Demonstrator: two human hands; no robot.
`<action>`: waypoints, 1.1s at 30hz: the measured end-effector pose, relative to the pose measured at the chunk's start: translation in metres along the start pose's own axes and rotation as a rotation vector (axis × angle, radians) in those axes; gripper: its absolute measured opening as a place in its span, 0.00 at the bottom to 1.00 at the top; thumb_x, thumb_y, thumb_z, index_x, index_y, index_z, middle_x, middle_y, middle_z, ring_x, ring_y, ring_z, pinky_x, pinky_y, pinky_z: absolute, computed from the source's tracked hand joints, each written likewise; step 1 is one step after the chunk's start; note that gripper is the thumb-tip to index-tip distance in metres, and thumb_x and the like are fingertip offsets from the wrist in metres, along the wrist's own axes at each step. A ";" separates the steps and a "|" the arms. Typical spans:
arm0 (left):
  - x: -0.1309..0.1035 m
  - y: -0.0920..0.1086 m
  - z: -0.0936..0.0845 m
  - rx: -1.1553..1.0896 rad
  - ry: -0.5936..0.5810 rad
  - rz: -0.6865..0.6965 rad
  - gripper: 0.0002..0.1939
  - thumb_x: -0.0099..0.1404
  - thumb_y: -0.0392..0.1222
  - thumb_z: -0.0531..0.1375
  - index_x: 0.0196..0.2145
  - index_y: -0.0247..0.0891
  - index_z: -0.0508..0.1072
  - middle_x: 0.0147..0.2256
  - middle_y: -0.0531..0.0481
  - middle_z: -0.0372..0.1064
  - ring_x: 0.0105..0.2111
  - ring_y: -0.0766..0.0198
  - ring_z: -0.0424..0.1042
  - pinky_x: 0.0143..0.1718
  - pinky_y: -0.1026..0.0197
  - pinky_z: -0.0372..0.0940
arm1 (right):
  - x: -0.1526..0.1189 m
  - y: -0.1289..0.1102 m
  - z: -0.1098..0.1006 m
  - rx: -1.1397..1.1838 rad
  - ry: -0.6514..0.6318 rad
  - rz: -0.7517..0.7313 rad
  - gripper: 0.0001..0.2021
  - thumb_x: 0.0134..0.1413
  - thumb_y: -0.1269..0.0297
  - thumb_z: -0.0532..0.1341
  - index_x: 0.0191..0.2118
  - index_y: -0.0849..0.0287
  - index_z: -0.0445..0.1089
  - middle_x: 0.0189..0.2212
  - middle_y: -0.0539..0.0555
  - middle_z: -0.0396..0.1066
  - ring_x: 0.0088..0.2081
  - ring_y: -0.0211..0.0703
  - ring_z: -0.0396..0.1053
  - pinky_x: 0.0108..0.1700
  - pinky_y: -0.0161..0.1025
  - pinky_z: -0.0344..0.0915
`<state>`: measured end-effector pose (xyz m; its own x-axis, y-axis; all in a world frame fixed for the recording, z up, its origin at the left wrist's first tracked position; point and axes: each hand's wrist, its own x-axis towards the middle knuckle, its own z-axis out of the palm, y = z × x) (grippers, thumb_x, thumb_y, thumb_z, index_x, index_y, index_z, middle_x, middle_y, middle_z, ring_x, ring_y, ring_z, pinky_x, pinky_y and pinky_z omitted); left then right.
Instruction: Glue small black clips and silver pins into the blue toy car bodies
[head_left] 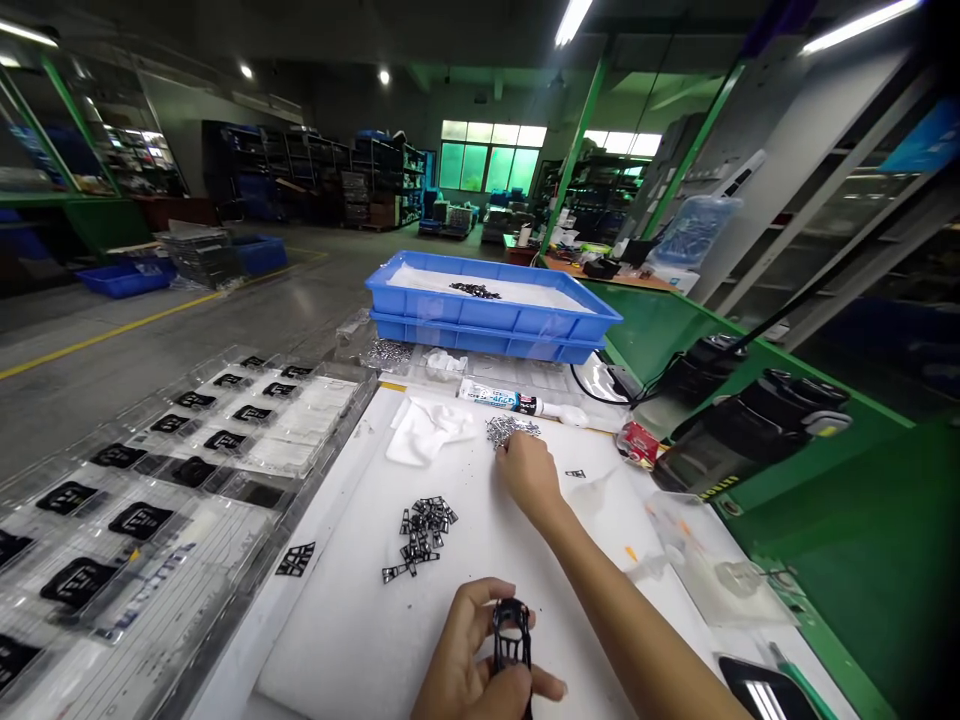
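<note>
My left hand (476, 665), low in the view, holds a black frame-like plastic part (512, 640) upright between thumb and fingers. Farther forward, my right hand (527, 475) has its fingers pressed together at the near edge of a pile of small silvery pieces (513, 428); what is between the fingertips is hidden. A heap of small black frame pieces (426, 530) lies on the white work surface (337, 610), left of my hands. One small black piece (575, 473) lies alone to the right of my right hand.
Trays of black parts (142, 520) stand at the left. Ahead are a white cloth (429, 430), a glue tube (499, 397) and stacked blue trays (495, 325). Dark bottles (750, 430), a red packet (637, 443) and a clear box (724, 560) sit at the right by a green partition (855, 500).
</note>
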<state>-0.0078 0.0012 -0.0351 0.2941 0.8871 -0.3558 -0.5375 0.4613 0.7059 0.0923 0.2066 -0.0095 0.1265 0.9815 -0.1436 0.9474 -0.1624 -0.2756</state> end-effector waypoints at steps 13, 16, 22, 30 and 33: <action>0.011 0.000 -0.011 -0.252 -0.019 -0.058 0.29 0.63 0.47 0.69 0.55 0.42 0.60 0.53 0.37 0.68 0.49 0.43 0.77 0.34 0.45 0.79 | -0.027 0.020 -0.015 0.402 0.090 -0.093 0.15 0.68 0.56 0.63 0.52 0.62 0.70 0.47 0.56 0.72 0.45 0.45 0.73 0.49 0.48 0.73; 0.008 0.003 -0.007 -0.244 0.005 -0.051 0.26 0.65 0.47 0.68 0.54 0.41 0.61 0.51 0.37 0.69 0.48 0.44 0.78 0.31 0.48 0.79 | -0.049 0.027 -0.021 0.610 0.072 -0.131 0.16 0.68 0.58 0.63 0.55 0.62 0.68 0.42 0.54 0.73 0.40 0.42 0.74 0.46 0.46 0.74; -0.001 0.007 0.002 -0.171 0.063 -0.042 0.24 0.68 0.52 0.64 0.56 0.41 0.64 0.50 0.37 0.72 0.46 0.44 0.79 0.24 0.54 0.78 | -0.130 0.051 -0.025 0.964 -0.083 -0.191 0.16 0.59 0.49 0.66 0.41 0.57 0.70 0.32 0.53 0.77 0.36 0.44 0.77 0.39 0.38 0.76; -0.004 0.004 0.007 -0.023 0.091 -0.059 0.21 0.69 0.53 0.63 0.51 0.37 0.69 0.40 0.45 0.77 0.22 0.66 0.73 0.22 0.54 0.78 | -0.189 0.069 0.009 1.117 -0.063 0.005 0.17 0.56 0.46 0.69 0.38 0.56 0.75 0.46 0.57 0.76 0.42 0.50 0.77 0.40 0.39 0.76; -0.005 0.003 0.007 -0.005 0.093 -0.053 0.20 0.68 0.56 0.63 0.48 0.38 0.68 0.38 0.46 0.77 0.22 0.64 0.75 0.21 0.58 0.76 | -0.196 0.063 0.017 1.138 -0.015 0.072 0.17 0.57 0.46 0.68 0.39 0.55 0.74 0.40 0.55 0.75 0.40 0.46 0.75 0.42 0.37 0.74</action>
<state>-0.0050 -0.0023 -0.0270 0.2479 0.8588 -0.4483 -0.5269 0.5079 0.6815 0.1218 0.0025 -0.0150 0.1590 0.9662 -0.2031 0.1204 -0.2232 -0.9673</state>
